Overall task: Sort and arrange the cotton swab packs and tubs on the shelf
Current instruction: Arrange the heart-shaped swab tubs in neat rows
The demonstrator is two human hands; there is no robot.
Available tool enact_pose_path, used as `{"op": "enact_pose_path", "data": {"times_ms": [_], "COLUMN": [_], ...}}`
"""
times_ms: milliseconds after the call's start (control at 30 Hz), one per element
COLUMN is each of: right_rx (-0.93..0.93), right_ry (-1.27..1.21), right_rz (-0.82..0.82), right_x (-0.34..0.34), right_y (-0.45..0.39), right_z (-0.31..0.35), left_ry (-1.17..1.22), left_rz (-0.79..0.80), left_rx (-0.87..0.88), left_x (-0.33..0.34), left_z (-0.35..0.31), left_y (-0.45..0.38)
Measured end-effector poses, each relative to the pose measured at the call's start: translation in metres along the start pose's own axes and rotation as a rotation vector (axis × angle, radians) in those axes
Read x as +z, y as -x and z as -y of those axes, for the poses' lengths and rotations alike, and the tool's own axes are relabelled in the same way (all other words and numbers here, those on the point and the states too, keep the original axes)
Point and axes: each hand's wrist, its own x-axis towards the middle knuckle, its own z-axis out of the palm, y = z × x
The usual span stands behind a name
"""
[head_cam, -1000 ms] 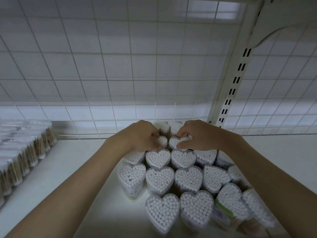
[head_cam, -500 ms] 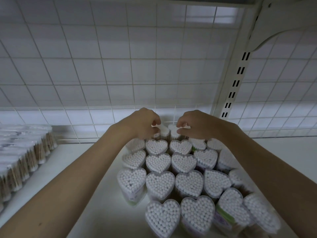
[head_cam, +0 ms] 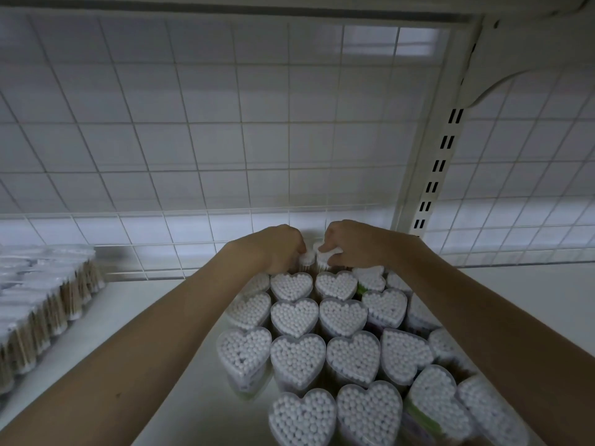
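Several clear heart-shaped tubs of white cotton swabs stand packed in rows on the white shelf. At the back of the group, close to the wire grid, my left hand curls its fingers round the top of a back-row tub. Beside it my right hand pinches the neighbouring back-row tub. Both tubs are mostly hidden by my fingers. The two hands almost touch.
Flat plastic packs of wooden-stick swabs lie stacked at the left edge of the shelf. A white wire grid closes the back. A slotted upright post with a bracket stands at the right, with bare shelf beyond.
Both hands have slid farther back toward the wire grid, uncovering more rows of heart tubs in front of them. The view has tilted up slightly.
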Motion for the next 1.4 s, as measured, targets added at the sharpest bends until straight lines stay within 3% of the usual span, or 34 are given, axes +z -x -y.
{"op": "enact_pose_path", "data": {"times_ms": [600, 933, 1133, 1400], "right_rx": [0.000, 0.016, 0.002, 0.054], "right_ry": [-0.108, -0.080, -0.059, -0.225], "right_rz": [-0.039, -0.091, -0.136, -0.266], "right_x": [0.008, 0.012, 0.011, -0.012], "right_y": [0.005, 0.000, 0.003, 0.014], "right_z": [0.003, 0.000, -0.002, -0.006], "left_ry": [-0.151, -0.299, -0.172, -0.053], "left_rz": [0.140, 0.086, 0.015, 0.105], "left_rx": [0.004, 0.011, -0.017, -0.056], "left_x": [-0.001, -0.003, -0.004, -0.003], "left_z": [-0.003, 0.002, 0.004, 0.005], "left_y": [0.005, -0.001, 0.000, 0.002]}}
